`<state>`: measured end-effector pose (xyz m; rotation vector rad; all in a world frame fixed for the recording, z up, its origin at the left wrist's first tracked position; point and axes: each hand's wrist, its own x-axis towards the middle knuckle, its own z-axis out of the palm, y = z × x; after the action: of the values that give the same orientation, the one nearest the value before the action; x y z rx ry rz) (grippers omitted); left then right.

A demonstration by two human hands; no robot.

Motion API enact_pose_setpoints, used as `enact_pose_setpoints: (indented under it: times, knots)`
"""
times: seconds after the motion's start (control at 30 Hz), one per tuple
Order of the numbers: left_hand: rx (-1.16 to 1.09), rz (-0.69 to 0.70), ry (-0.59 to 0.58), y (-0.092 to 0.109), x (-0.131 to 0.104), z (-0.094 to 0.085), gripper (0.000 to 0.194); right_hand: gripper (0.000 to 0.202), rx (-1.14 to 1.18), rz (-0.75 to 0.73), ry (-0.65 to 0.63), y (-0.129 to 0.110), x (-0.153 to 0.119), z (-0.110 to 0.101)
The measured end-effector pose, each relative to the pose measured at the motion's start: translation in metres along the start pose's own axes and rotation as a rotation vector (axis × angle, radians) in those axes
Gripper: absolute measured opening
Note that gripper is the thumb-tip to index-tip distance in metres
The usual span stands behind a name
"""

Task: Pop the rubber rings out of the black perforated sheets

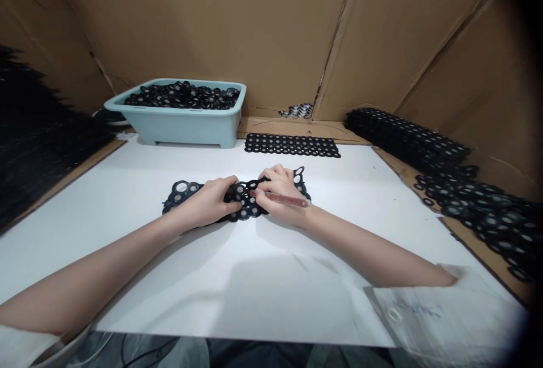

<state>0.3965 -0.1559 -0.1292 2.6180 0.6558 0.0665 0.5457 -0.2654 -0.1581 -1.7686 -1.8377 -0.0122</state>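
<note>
A black sheet of joined rings (182,188) with pale round centres lies across the middle of the white tabletop. My left hand (212,199) grips it left of centre, with thumb and fingers closed on the ring pattern. In my right hand (280,195) is a slim, reddish, see-through pen-like tool (288,200), its back end pointing right and toward me. The tool's front end meets the sheet between my two hands; its exact tip is too small to make out. Parts of the sheet are hidden under both hands.
A light blue tub (186,125) heaped with black ring pieces stands at the back left. Behind my hands lies a flat black ring sheet (292,145). Stacked sheets (407,139) and a looser pile (496,215) line the right side. A dark stack (38,142) rises at left. Cardboard walls (275,34) enclose the table.
</note>
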Motion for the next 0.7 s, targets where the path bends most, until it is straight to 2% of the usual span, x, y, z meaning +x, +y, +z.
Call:
enact_pose_setpoints:
  times: [0.13,0.23,0.33,0.57,0.7]
  knots:
    - [-0.084,0.003,-0.007,-0.002,0.000,0.000,0.020,0.031,0.105,0.057,-0.116,0.001,0.000,-0.002]
    - [-0.167,-0.009,-0.002,-0.005,0.001,0.003,0.025,0.029,0.156,0.127,-0.143,0.003,-0.002,0.001]
    - [-0.216,-0.050,0.017,-0.007,0.002,0.008,0.031,0.026,0.172,0.127,-0.153,0.004,-0.003,0.004]
    - [-0.234,-0.222,0.202,0.009,-0.006,0.021,0.027,0.028,-0.011,0.074,-0.063,-0.005,-0.005,0.010]
    - [-0.276,-0.229,0.219,0.015,-0.009,0.020,0.023,0.024,-0.137,0.042,0.011,-0.010,-0.004,0.008]
